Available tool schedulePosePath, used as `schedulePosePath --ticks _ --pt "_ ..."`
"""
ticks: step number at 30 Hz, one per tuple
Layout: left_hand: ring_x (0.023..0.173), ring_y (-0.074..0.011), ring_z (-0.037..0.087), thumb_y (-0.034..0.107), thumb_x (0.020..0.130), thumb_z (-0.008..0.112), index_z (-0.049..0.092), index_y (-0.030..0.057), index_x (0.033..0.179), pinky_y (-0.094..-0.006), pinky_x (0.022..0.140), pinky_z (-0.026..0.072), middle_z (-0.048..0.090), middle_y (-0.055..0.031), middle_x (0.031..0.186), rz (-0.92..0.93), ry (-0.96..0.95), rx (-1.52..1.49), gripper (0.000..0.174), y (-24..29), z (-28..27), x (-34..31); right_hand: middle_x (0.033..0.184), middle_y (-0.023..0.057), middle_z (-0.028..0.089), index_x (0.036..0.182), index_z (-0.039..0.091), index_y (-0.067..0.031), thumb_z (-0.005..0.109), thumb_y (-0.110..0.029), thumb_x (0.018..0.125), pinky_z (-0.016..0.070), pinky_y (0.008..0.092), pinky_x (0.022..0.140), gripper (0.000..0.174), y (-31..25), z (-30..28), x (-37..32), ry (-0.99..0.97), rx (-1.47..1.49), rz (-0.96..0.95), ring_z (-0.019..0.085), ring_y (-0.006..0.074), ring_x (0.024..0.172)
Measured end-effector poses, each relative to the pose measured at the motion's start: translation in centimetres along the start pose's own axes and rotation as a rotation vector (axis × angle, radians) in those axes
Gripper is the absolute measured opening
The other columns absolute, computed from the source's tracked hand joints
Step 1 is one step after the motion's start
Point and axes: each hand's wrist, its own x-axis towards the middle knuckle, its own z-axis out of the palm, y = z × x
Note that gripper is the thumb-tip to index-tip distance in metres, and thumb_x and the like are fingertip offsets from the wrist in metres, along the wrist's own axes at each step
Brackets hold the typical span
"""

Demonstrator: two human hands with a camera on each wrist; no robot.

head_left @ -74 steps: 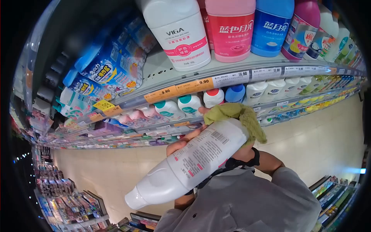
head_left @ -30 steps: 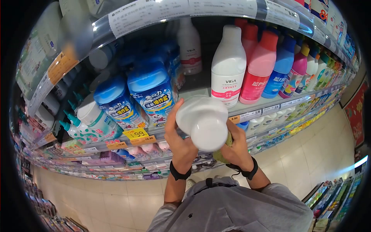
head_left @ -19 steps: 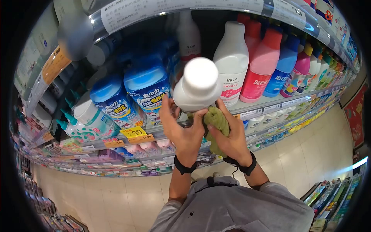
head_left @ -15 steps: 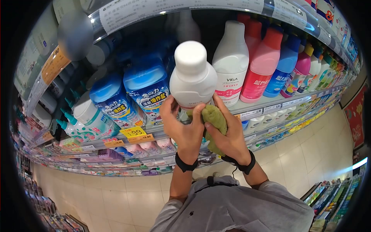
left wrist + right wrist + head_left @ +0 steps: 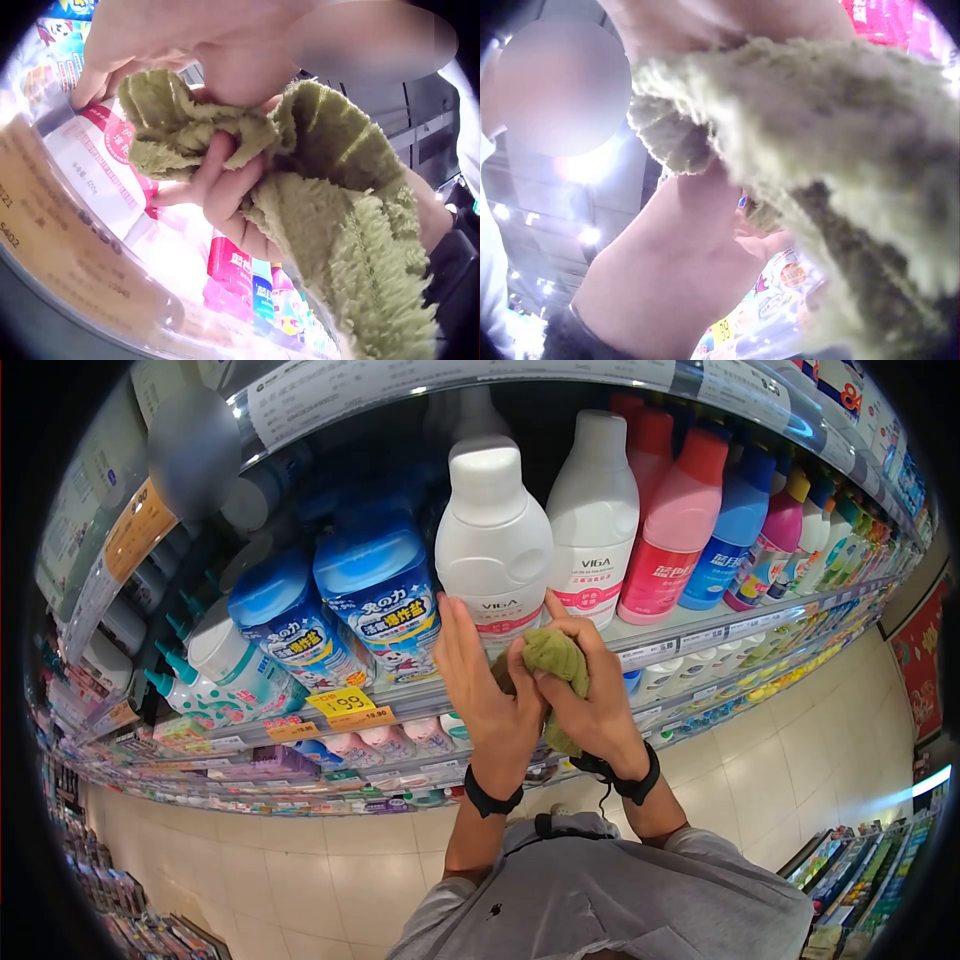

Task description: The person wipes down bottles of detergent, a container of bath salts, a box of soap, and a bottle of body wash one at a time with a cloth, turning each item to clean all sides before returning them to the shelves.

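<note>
A white VIGA bottle [image 5: 495,550] stands upright at the shelf's front, beside another white VIGA bottle [image 5: 595,510]. My left hand [image 5: 488,705] lays nearly straight fingers along its lower left side, the thumb by a green cloth [image 5: 556,660]. With curled fingers my right hand [image 5: 600,705] grips the cloth; its index finger reaches the bottle's lower right side. The left wrist view shows the bottle's pink-banded label [image 5: 101,169], the bunched cloth [image 5: 337,225] and the right hand's fingers [image 5: 225,180] in its folds. Cloth [image 5: 840,127] covers much of the right wrist view.
Blue-lidded tubs [image 5: 375,595] stand left of the bottle. Pink [image 5: 678,525] and blue bottles [image 5: 730,540] stand to the right. A shelf edge with labels [image 5: 450,385] runs overhead, and a price-tag rail [image 5: 650,655] runs along the front.
The white bottle, earlier tilted in both hands, has moved away from the body onto the shelf and turned upright. The left fingers have straightened along its side; the cloth stays in the right hand.
</note>
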Motion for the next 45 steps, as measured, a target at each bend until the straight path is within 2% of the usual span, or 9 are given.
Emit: schedulePosePath --ticks 5,8,13,28,33,34,36,38,45 --pt "0.135 -0.0408 0.041 -0.005 0.088 0.061 0.031 -0.0028 0.151 -0.045 0.11 0.0316 0.039 -0.0254 0.151 -0.004 0.008 0.012 0.069 0.3 0.2 0.4 0.12 0.0281 0.062 0.116 0.049 0.0017 0.061 0.001 0.082 0.0501 0.035 0.08 0.036 0.1 0.2 0.2 0.016 -0.016 0.029 0.068 0.0274 0.089" --pt "0.136 -0.051 0.035 -0.001 0.089 0.061 0.028 -0.0044 0.151 -0.0529 0.111 0.0289 0.032 -0.0333 0.151 0.017 -0.039 -0.002 0.071 0.0 -0.1 0.3 0.111 0.0253 0.066 0.114 0.05 0.0021 0.061 0.001 0.082 0.0505 0.035 0.079 0.034 -0.3 0.2 0.4 0.014 -0.006 0.047 0.069 0.0279 0.087" --pt "0.137 -0.0517 0.033 -0.001 0.089 0.06 0.028 -0.005 0.15 -0.052 0.112 0.0276 0.028 -0.0348 0.152 -0.011 -0.061 0.006 0.069 -0.1 0.4 0.2 0.095 0.0212 0.069 0.112 0.053 0.0028 0.06 0.003 0.082 0.051 0.0355 0.079 0.031 -0.2 -0.2 0.6 -0.017 -0.005 0.059 0.069 0.0272 0.087" --pt "0.139 -0.0517 0.028 0.01 0.094 0.052 0.035 -0.007 0.145 -0.0537 0.115 0.0215 0.024 -0.0352 0.153 -0.095 -0.11 -0.039 0.056 -0.6 0.7 0.4 0.104 0.0171 0.067 0.113 0.052 0.0023 0.056 0.003 0.083 0.0495 0.0308 0.08 0.03 0.4 0.4 0.6 0.007 0.069 0.061 0.062 0.0166 0.086" --pt "0.138 -0.0518 0.032 0.003 0.091 0.056 0.047 -0.0039 0.135 -0.0541 0.113 0.0264 0.025 -0.0349 0.153 0.068 -0.074 -0.057 0.045 -1.2 0.2 -0.5 0.132 0.0221 0.059 0.113 0.051 0.0015 0.055 0.007 0.083 0.047 0.0281 0.087 0.031 1.2 1.5 -0.6 0.093 0.154 0.032 0.059 0.014 0.1" --pt "0.135 -0.0415 0.043 0.0 0.09 0.058 0.055 -0.0001 0.125 -0.0451 0.111 0.0331 0.039 -0.0288 0.149 0.036 -0.034 -0.058 0.035 -0.7 -0.2 -0.5 0.138 0.0237 0.055 0.113 0.051 0.0015 0.055 0.008 0.083 0.0464 0.0278 0.089 0.031 1.5 1.9 -1.0 0.133 0.155 0.002 0.059 0.0138 0.104" --pt "0.129 -0.0376 0.049 0.0 0.091 0.059 0.055 -0.0011 0.121 -0.043 0.108 0.037 0.046 -0.0261 0.143 -0.033 -0.084 -0.154 0.031 -0.9 -2.2 -1.3 0.146 0.0264 0.047 0.111 0.051 0.0018 0.055 0.008 0.081 0.0455 0.0279 0.092 0.031 2.0 2.1 -1.7 0.153 0.199 -0.056 0.058 0.0142 0.109" --pt "0.116 -0.0322 0.058 0.0 0.089 0.059 0.059 -0.0032 0.111 -0.0412 0.099 0.0454 0.062 -0.0221 0.121 0.002 0.021 -0.195 0.022 -1.7 -3.2 -1.7 0.15 0.0288 0.041 0.11 0.051 0.0016 0.055 0.006 0.081 0.0447 0.0285 0.095 0.03 2.6 1.8 -2.3 0.148 0.222 -0.12 0.057 0.0155 0.114" --pt "0.129 -0.0315 0.049 0.001 0.092 0.056 0.049 -0.0049 0.129 -0.043 0.111 0.0348 0.05 -0.0215 0.137 -0.096 0.327 -0.271 0.038 -3.7 -5.0 -1.0 0.151 0.0297 0.039 0.109 0.051 0.0016 0.058 0.005 0.075 0.0465 0.0299 0.091 0.035 1.7 2.7 0.2 -0.184 0.297 -0.194 0.06 0.0169 0.111"
